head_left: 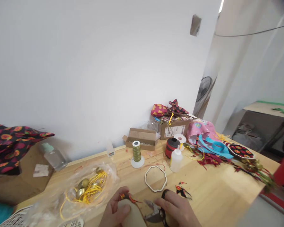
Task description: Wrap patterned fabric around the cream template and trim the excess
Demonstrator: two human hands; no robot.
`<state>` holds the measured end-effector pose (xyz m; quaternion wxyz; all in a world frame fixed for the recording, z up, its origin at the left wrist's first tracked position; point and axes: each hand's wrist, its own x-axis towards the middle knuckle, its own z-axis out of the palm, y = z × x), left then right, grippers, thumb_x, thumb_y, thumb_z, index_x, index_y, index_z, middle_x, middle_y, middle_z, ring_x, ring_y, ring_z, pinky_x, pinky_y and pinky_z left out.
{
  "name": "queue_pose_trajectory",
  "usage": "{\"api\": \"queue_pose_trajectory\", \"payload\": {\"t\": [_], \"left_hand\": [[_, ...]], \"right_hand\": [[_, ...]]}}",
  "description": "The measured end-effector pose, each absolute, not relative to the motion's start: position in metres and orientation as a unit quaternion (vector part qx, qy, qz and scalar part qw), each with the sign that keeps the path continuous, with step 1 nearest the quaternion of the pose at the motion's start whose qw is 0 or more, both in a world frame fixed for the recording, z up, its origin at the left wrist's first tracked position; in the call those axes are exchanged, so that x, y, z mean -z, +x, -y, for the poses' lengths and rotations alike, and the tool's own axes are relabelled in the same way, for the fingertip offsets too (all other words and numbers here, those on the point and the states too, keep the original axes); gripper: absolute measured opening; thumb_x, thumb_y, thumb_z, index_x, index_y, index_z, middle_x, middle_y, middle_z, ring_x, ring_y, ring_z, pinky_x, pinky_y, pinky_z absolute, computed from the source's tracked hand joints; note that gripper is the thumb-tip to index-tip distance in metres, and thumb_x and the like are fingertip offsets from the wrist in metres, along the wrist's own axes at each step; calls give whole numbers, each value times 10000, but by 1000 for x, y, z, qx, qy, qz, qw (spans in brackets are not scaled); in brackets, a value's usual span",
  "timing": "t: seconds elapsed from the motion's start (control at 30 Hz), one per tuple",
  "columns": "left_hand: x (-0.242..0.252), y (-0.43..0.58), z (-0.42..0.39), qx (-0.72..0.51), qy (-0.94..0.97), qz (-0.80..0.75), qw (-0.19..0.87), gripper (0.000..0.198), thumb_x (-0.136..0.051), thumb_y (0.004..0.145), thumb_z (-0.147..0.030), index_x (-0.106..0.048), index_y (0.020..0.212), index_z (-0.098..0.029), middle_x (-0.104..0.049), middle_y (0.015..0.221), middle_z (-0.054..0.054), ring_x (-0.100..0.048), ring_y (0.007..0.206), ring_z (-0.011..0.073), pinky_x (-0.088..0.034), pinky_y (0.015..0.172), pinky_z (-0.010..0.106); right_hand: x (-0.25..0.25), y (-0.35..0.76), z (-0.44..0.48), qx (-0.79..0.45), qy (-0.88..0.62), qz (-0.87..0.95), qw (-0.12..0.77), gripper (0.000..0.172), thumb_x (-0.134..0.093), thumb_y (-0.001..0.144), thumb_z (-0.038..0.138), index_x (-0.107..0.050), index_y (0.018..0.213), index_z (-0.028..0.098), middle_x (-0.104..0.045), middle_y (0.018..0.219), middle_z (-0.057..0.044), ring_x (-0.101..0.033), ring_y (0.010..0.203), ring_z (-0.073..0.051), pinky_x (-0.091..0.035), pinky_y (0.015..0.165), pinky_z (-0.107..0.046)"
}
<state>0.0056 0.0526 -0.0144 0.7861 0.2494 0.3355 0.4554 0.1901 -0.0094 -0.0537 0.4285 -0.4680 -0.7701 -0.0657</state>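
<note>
At the bottom edge my left hand (115, 209) is closed on a pale flat piece (130, 214) edged with patterned fabric. My right hand (177, 209) is closed on black-handled scissors (155, 214), their blades by the fabric edge. A small patterned fabric scrap (181, 188) lies just beyond the right hand. A white scalloped ring frame (156, 178) lies on the wooden table (215, 195) ahead of both hands.
A clear bag with gold bells and yellow cord (88, 189) lies at left. An olive thread spool (137, 153), white glue bottle (176, 159), red-black spool (172, 146), open cardboard boxes (142, 138) and piled fabrics and ribbons (210, 143) fill the back right. Patterned cloth (7, 142) hangs at left.
</note>
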Motion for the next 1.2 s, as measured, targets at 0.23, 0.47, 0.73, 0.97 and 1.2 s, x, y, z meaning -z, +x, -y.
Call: {"api": "queue_pose_trajectory", "payload": {"t": [0.23, 0.47, 0.73, 0.97, 1.2], "left_hand": [[15, 10, -47, -429, 259, -381, 777, 384, -790, 462, -193, -592, 791, -199, -689, 612, -12, -601, 525, 141, -491, 497, 245], [15, 11, -40, -422, 398, -393, 713, 413, -773, 472, -226, -563, 824, -179, -682, 610, 13, -598, 530, 165, -469, 473, 242], [7, 9, -33, -403, 449, -388, 697, 412, -770, 467, -255, -587, 831, -188, -668, 619, -4, -576, 506, 146, -454, 436, 221], [8, 11, -29, -375, 440, -379, 722, 398, -783, 437, -242, -620, 795, -186, -671, 577, 2, -565, 464, 135, -440, 418, 212], [9, 12, -30, -375, 412, -379, 739, 363, -796, 415, -225, -637, 739, -184, -679, 565, 9, -577, 456, 150, -458, 419, 236]], "right_hand": [[34, 194, 34, -15, -561, 636, 529, 360, -411, 824, 467, -561, 936, 159, -480, 604, -5, -470, 519, -145, -372, 477, -210], [5, 192, 65, -206, -630, 700, 268, 278, -584, 689, 436, -584, 724, 160, -467, 598, 12, -434, 531, -131, -285, 475, -220], [-8, 186, 72, -250, -642, 688, 229, 230, -583, 711, 388, -535, 666, 168, -380, 580, 58, -353, 527, -94, -216, 461, -207], [-1, 189, 75, -323, -617, 665, 270, 300, -522, 745, 416, -436, 598, 169, -303, 589, 64, -276, 529, -82, -193, 445, -204], [28, 193, 74, -283, -601, 657, 357, 361, -543, 722, 501, -609, 704, 146, -383, 534, 41, -308, 502, -98, -243, 423, -203]]}}
